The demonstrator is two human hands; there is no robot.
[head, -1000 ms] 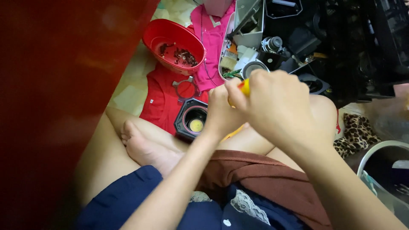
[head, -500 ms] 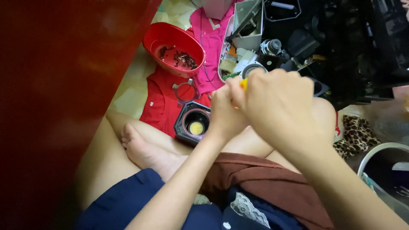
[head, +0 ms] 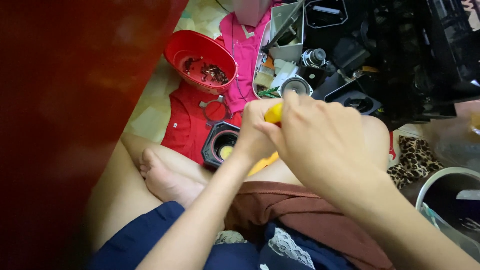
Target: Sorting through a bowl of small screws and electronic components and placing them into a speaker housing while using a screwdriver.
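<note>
Both hands are gripping a yellow tool handle above the person's crossed legs.

The left hand (head: 257, 131) is curling its fingers around the yellow handle (head: 273, 114), and the right hand (head: 320, 142) is closing over the same handle from the other side, its fingers (head: 300, 107) folding across the top; only a small patch of yellow is showing between the two hands. Just below and left of the left fingers, a black octagonal speaker housing (head: 219, 145) with a yellow centre is lying on a red cloth (head: 182, 122). Farther beyond the fingers, a red plastic bowl (head: 200, 55) is holding small dark parts. Just past the fingertips, a round grey speaker cone (head: 296, 86) is sitting among black casings.
</note>
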